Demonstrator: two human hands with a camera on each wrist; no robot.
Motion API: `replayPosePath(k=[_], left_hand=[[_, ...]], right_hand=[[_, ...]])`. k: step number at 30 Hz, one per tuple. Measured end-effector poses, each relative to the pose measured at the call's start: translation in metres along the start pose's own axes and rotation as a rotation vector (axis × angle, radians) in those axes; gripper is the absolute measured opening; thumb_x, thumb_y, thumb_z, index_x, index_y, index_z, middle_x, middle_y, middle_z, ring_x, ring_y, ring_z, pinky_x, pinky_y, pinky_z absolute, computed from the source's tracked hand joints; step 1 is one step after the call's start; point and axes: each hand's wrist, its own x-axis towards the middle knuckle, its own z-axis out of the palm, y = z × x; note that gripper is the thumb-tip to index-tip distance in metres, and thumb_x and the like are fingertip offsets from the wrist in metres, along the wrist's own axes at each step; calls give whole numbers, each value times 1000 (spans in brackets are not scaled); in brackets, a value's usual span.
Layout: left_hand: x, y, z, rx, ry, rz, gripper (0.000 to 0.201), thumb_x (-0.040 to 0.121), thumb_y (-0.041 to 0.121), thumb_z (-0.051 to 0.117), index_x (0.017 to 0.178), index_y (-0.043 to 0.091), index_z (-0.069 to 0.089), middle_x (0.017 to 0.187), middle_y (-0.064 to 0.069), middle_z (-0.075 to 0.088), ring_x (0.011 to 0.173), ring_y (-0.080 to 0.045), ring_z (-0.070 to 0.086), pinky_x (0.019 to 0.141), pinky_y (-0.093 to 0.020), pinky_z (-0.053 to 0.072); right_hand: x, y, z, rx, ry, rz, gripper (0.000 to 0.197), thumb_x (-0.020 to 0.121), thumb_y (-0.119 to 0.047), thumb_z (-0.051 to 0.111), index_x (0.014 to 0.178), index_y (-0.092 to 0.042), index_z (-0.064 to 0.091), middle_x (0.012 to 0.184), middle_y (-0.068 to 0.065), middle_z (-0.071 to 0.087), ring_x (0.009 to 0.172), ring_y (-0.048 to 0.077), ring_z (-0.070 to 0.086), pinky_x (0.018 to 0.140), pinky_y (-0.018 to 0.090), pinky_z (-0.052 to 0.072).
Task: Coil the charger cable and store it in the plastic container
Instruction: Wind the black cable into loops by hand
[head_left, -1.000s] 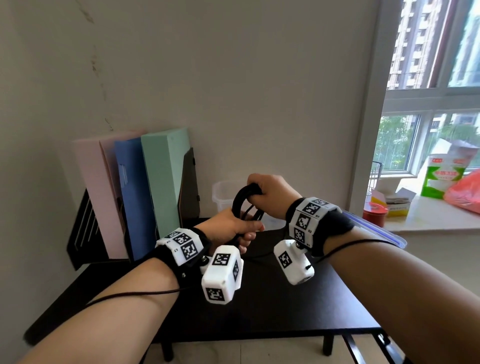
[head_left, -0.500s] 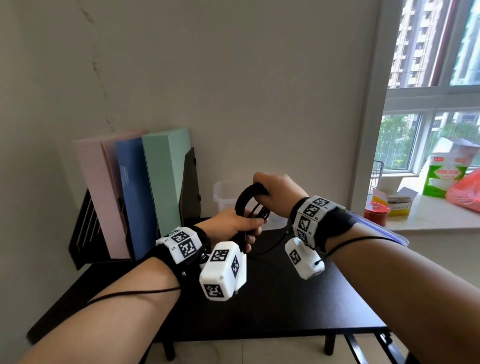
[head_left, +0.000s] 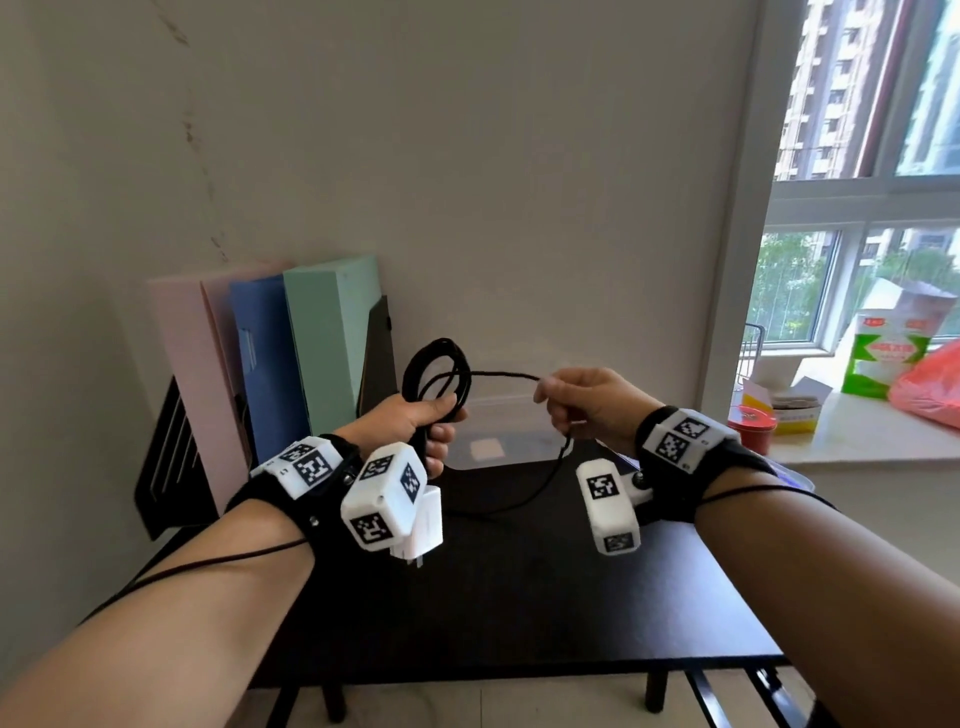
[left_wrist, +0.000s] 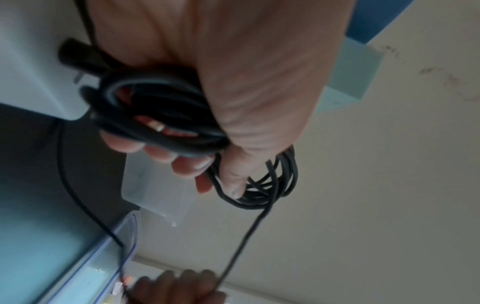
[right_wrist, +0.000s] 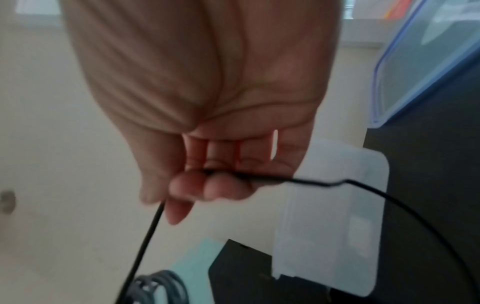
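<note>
My left hand (head_left: 423, 423) grips a bundle of loops of the black charger cable (head_left: 436, 371) above the black table (head_left: 519, 597); the same coil (left_wrist: 161, 115) fills my palm in the left wrist view. The white charger block (head_left: 423, 525) hangs below that hand. My right hand (head_left: 576, 402) pinches the free run of cable (right_wrist: 259, 178) about a hand's width to the right, with the strand stretched between the hands. The rest of the cable droops to the table. The clear plastic container (head_left: 498, 431) stands open behind the hands, against the wall.
Pink, blue and green folders (head_left: 270, 353) stand in a black rack at the table's back left. The container's blue-edged lid (right_wrist: 420, 61) lies at the table's right edge. A red tin (head_left: 750, 426), boxes and bags sit on the windowsill to the right.
My right hand has let go of the top of the coil and slid right along the cable, drawing out a straight strand. The left hand keeps the coil and has risen slightly.
</note>
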Motion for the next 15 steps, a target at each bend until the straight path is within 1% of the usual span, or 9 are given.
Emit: replayPosePath(k=[3,4,6,8,10,11,12,14,15], left_hand=[[2,-6,0,72,-1,-3,22,92,28,51,87,7,56,50,4,43,37,-6,40,39,-18,37],[2,-8,2,83,-13,0,20,90,27,54,86,7,56,51,4,45,38,-7,41,40,-18,38],[3,-11,8,87,-44,20,19,81,26,61,82,9,54,56,1,49,39,-7,42,41,-19,40],[4,-12,12,80,-60,60,18,75,23,64,79,9,54,72,-5,61,41,-7,44,42,-21,42],[4,-13,15,61,-93,88,12,74,21,66,71,10,63,95,-10,70,44,-7,46,45,-22,44],[4,-13,16,61,-113,100,12,73,22,68,65,13,69,106,-11,69,45,-6,47,47,-21,45],[4,-13,18,66,-127,112,12,72,23,69,62,17,73,115,-12,64,46,-5,48,49,-21,45],[5,-13,22,57,-145,129,12,71,22,69,62,17,75,121,-14,56,47,-4,49,50,-20,44],[5,-12,24,44,-155,132,15,74,20,67,62,17,75,121,-15,56,48,-4,49,50,-20,44]], right_hand=[[7,-13,9,198,102,-20,27,98,-26,48,81,-11,64,49,-7,38,42,7,32,46,18,29],[9,-19,14,214,134,-10,27,97,-27,49,82,-11,65,48,-7,36,40,7,29,43,18,27],[11,-29,25,163,212,14,27,96,-29,51,81,-12,65,49,-5,36,41,8,25,42,19,23],[14,-33,33,89,283,20,26,95,-28,53,80,-12,67,55,-2,37,44,10,25,43,21,23],[15,-34,39,49,330,24,25,93,-28,55,80,-13,70,61,-1,36,47,11,27,46,23,26],[15,-34,41,29,340,30,25,92,-29,56,80,-14,72,63,0,36,50,12,28,49,24,29],[15,-33,42,2,343,39,24,91,-31,58,79,-16,73,66,0,38,52,13,29,52,25,30],[15,-33,43,-85,327,59,24,89,-36,58,81,-22,75,74,-2,47,55,10,32,57,22,31],[14,-33,44,-128,317,59,23,89,-38,57,84,-24,75,76,-7,51,56,8,35,58,19,31]])
